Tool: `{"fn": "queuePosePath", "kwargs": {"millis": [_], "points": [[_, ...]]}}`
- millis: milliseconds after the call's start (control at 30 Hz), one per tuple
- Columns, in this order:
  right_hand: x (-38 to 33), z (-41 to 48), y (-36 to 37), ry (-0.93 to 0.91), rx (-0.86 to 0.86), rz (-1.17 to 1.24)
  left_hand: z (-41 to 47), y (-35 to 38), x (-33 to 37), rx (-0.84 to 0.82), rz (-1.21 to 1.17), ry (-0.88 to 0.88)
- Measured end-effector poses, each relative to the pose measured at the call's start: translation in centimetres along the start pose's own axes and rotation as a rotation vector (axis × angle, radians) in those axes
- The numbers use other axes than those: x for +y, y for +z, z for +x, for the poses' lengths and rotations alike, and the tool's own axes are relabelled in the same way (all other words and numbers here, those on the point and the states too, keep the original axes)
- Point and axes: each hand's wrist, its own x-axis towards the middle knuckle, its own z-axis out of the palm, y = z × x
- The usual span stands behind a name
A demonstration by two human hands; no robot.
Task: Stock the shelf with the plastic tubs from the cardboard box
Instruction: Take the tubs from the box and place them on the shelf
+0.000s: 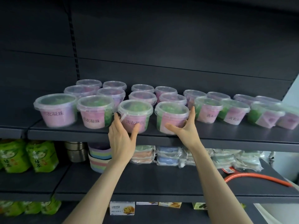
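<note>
I see the left hand (121,139) wrapped round a front-row laundry-bead tub (135,109) on the shelf (72,135); the right hand (186,129) grips the neighbouring tub (171,111).

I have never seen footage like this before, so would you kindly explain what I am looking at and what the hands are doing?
There is no machine here: a person wears a camera on the head, so this single picture looks forward and down from there. The left hand grips the left-hand tub between thumb and fingers, and the right hand grips the right-hand tub beside it. Both tubs stand upright at the front edge of the dark shelf, among rows of other lidded tubs. The shelf below holds green packs, stacked pastel bowls and wrapped packs. The cardboard box is not in view.
</note>
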Motion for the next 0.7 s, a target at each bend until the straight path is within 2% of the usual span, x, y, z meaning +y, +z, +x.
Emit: {"fn": "queuePosePath", "kwargs": {"millis": [167, 333, 533, 700], "points": [[-0.8, -0.8, 1.4, -0.003, 0.107, -0.286, 0.5, 0.4, 0.5, 0.027, 0.005, -0.051], [-0.7, -1.0, 1.7, -0.015, 0.057, -0.509, 0.7, 0.0, -0.1, 0.025, 0.026, -0.001], [-0.3, -1.4, 2.0, -0.019, 0.036, -0.603, 0.4, 0.0, 0.2, -0.018, 0.126, 0.003], [1.8, -2.9, 2.6, -0.087, 0.156, -0.738, -0.8, -0.5, -0.4, -0.084, 0.25, 0.005]]}}
